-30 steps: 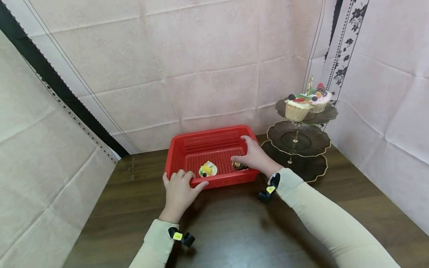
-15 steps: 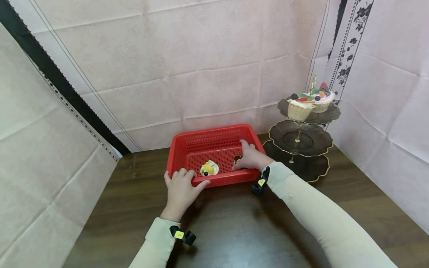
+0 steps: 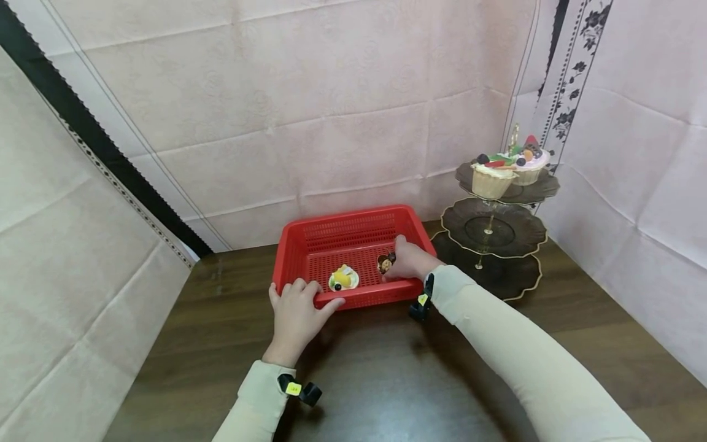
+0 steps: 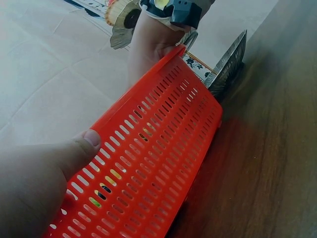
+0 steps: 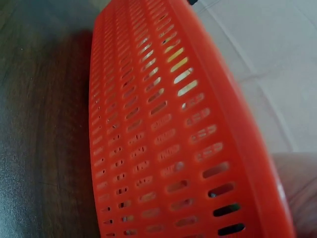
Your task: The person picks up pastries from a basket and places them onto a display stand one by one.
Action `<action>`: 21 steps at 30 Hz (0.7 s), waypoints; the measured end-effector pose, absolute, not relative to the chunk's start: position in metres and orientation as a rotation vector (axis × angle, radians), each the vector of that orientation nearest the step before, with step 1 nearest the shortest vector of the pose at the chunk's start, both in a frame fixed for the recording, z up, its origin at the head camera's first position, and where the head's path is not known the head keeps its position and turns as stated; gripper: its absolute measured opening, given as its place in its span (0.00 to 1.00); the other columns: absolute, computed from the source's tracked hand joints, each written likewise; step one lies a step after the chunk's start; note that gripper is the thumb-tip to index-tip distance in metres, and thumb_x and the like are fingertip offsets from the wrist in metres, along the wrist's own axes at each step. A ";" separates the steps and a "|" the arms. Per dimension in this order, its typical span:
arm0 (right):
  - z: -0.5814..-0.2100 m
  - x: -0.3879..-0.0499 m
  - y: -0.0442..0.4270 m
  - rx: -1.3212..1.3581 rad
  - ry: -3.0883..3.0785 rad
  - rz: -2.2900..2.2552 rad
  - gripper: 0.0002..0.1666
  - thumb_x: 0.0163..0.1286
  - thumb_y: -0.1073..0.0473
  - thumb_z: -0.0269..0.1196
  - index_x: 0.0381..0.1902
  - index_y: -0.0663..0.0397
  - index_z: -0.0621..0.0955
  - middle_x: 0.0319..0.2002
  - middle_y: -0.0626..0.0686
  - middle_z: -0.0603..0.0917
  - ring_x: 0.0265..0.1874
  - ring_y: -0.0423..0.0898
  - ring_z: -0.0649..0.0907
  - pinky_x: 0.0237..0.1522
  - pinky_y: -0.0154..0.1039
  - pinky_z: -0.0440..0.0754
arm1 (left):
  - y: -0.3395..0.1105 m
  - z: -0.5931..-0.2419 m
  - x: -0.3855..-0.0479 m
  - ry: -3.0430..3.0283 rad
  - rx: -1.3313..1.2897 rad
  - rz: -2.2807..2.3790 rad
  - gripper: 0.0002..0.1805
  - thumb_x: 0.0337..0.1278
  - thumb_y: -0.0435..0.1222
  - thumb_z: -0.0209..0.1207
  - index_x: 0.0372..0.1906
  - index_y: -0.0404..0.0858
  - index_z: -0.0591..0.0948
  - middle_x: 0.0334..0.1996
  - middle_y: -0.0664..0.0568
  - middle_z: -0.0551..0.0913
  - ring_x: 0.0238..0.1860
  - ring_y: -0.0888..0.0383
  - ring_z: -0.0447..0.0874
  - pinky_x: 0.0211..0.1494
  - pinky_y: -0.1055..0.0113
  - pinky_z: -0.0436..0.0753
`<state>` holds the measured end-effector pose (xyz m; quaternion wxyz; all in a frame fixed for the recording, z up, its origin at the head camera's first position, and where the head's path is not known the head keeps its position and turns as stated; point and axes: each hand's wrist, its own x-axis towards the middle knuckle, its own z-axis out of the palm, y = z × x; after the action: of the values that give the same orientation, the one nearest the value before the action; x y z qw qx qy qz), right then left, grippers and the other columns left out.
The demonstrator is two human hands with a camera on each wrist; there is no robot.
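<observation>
Unable to identify brown item (image 3: pixel 385 264): too small, partly covered by right hand (image 3: pixel 413 260). Cannot confirm contact of fingers (image 3: pixel 401 243) there. Cannot see left hand (image 4: pixel 37 181) whole in left wrist view: cut off by edge. Can glimpse yellow-topped item (image 3: pixel 343 279) only in slivers through slots of red basket (image 3: pixel 381 297) in wrist views. Cannot see full rear cupcake (image 3: pixel 531 166), overlapped by front cupcake (image 3: pixel 490 183).

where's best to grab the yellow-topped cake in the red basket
The yellow-topped cake is likely best pinched by its white edge, coming from above: it sits low in the red basket, whose walls would hinder a side approach, and yellow topping covers much of its upper face.
</observation>
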<state>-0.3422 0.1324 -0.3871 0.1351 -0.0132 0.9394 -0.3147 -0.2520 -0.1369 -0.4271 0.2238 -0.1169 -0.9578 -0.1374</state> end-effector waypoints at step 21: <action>-0.393 -0.351 0.129 -0.044 2.742 -0.949 0.38 0.50 0.48 0.78 0.52 0.54 0.70 0.43 0.55 0.82 0.39 0.50 0.84 0.48 0.48 0.86 | -0.137 -0.425 -0.252 -2.660 -0.319 -0.373 0.29 0.51 0.66 0.66 0.36 0.44 0.84 0.35 0.49 0.80 0.41 0.47 0.77 0.69 0.27 0.51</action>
<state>-0.3510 0.1291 -0.3932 0.1193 -0.0151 0.9381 -0.3247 -0.2523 -0.1367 -0.4254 0.2166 -0.1152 -0.9600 -0.1348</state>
